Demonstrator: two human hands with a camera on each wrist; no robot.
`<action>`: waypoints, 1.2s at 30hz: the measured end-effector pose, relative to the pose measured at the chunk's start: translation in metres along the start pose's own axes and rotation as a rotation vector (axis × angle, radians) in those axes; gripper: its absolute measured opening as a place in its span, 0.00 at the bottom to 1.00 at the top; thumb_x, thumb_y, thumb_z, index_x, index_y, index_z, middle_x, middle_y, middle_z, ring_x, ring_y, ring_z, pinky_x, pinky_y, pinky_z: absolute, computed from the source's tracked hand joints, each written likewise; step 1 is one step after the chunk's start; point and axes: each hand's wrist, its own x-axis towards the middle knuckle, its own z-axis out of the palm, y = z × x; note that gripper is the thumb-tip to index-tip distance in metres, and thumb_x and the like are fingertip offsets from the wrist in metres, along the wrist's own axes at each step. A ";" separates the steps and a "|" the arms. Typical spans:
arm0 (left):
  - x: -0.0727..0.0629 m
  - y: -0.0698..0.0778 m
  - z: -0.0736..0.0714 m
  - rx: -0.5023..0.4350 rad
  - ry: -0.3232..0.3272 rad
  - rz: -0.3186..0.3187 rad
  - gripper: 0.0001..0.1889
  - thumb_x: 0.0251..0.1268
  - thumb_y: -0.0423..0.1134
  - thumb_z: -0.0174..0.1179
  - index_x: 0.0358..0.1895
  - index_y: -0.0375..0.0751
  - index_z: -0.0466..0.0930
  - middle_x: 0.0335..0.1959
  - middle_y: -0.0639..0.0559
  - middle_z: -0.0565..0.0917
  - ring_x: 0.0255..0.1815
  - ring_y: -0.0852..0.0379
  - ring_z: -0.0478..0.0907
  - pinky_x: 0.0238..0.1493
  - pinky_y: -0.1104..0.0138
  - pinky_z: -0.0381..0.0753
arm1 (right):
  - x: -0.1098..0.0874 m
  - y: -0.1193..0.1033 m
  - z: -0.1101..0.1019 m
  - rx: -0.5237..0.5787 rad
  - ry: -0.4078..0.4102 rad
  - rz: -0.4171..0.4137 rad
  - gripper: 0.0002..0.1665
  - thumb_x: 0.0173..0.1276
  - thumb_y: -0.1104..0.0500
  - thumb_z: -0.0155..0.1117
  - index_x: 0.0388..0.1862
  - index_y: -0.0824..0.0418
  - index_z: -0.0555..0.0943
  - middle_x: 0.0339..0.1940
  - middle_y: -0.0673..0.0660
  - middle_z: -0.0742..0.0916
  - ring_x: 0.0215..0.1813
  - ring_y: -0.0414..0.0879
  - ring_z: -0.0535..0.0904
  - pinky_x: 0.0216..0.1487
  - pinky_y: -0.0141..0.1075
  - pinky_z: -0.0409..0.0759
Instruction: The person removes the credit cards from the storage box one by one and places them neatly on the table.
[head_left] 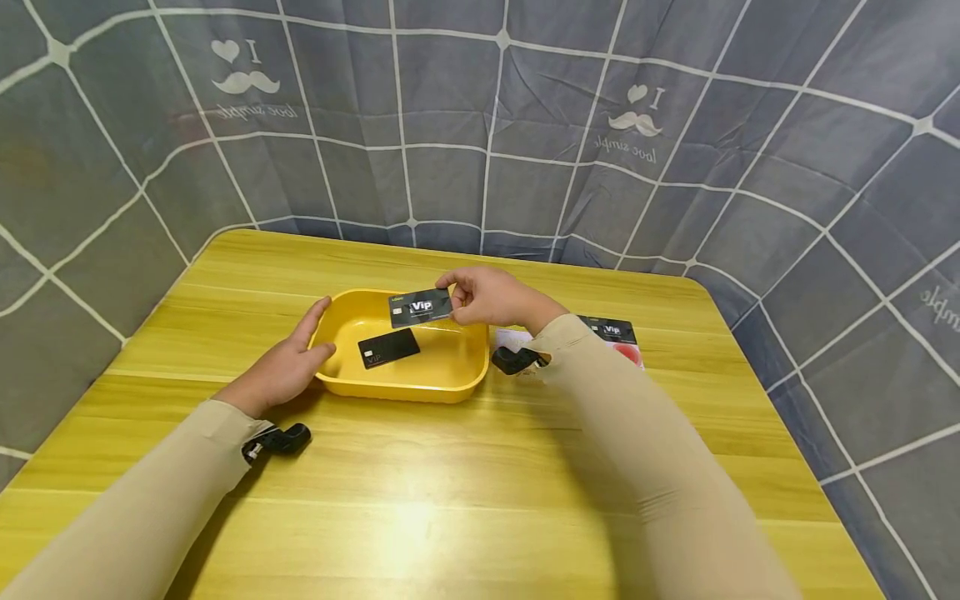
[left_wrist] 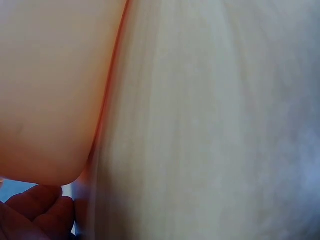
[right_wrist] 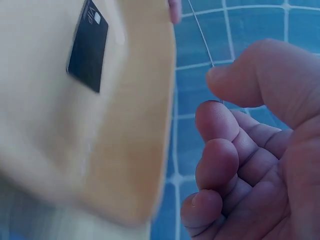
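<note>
My right hand (head_left: 491, 297) pinches a dark Vip card (head_left: 421, 307) by its right edge, above a yellow plastic basin (head_left: 405, 390). In the right wrist view, the thumb and index fingertip of the right hand (right_wrist: 255, 140) meet on the card, seen edge-on as a thin line. Inside the basin lies a black VIP card (head_left: 389, 347), flat on the bottom. My left hand (head_left: 283, 367) rests at the basin's left rim, its index finger extended and its thumb tip at the rim. Part of the left hand (left_wrist: 42, 212) shows beside the basin wall in the left wrist view.
Right of the basin, partly hidden by the right sleeve, another dark Vip card (head_left: 611, 330) lies over a white and red item (head_left: 628, 353). The wooden table (head_left: 360, 500) ends at a grey checked curtain (head_left: 450, 183) behind.
</note>
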 end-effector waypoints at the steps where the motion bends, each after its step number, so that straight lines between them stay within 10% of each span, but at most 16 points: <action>1: 0.000 0.000 0.000 0.000 -0.001 0.001 0.40 0.86 0.52 0.40 0.87 0.59 0.24 0.88 0.33 0.42 0.83 0.20 0.48 0.78 0.27 0.51 | -0.007 0.003 -0.005 0.009 0.008 0.002 0.31 0.66 0.63 0.66 0.69 0.63 0.76 0.33 0.53 0.84 0.33 0.44 0.74 0.41 0.35 0.74; 23: 0.001 0.001 0.000 -0.051 -0.031 0.011 0.40 0.87 0.53 0.40 0.86 0.64 0.22 0.89 0.40 0.33 0.85 0.23 0.40 0.78 0.26 0.44 | -0.203 0.117 -0.067 -0.057 0.157 0.283 0.30 0.71 0.68 0.63 0.71 0.68 0.74 0.34 0.55 0.82 0.30 0.43 0.72 0.34 0.35 0.71; 36: 0.002 0.002 -0.001 -0.060 -0.040 -0.009 0.41 0.87 0.52 0.40 0.87 0.60 0.22 0.88 0.35 0.38 0.85 0.23 0.42 0.79 0.27 0.45 | -0.258 0.159 -0.054 0.063 0.157 0.352 0.30 0.71 0.69 0.63 0.71 0.73 0.71 0.35 0.58 0.81 0.31 0.41 0.72 0.34 0.34 0.73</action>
